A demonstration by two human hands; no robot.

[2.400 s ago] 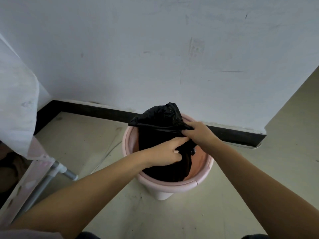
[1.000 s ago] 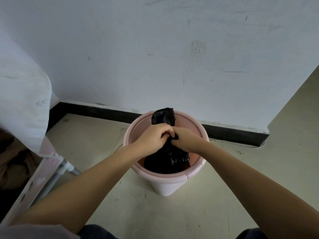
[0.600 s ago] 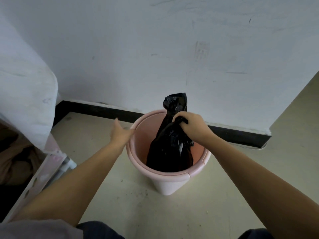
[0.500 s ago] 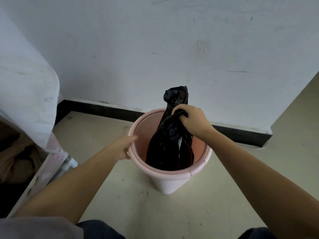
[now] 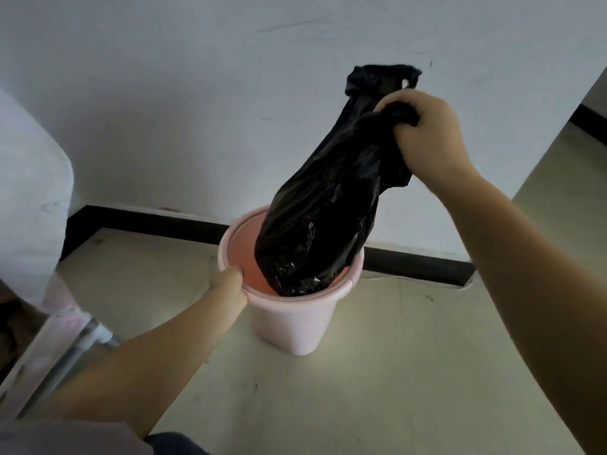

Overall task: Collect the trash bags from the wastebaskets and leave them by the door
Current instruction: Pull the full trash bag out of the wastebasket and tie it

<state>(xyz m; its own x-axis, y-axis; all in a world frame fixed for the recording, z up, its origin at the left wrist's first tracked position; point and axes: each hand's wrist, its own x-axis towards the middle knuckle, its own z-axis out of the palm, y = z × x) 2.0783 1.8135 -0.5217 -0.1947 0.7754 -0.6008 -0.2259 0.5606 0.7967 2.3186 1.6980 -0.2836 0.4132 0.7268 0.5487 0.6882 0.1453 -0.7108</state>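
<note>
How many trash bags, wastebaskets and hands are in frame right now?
black trash bag: 1
pink wastebasket: 1
Hands: 2, the right hand gripping the bag's neck, the left hand on the wastebasket's rim
Total: 4

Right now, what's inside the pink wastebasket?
Only the bottom of the black trash bag, which the right hand grips; bare inner wall beside it. The wastebasket floor is hidden.
</note>
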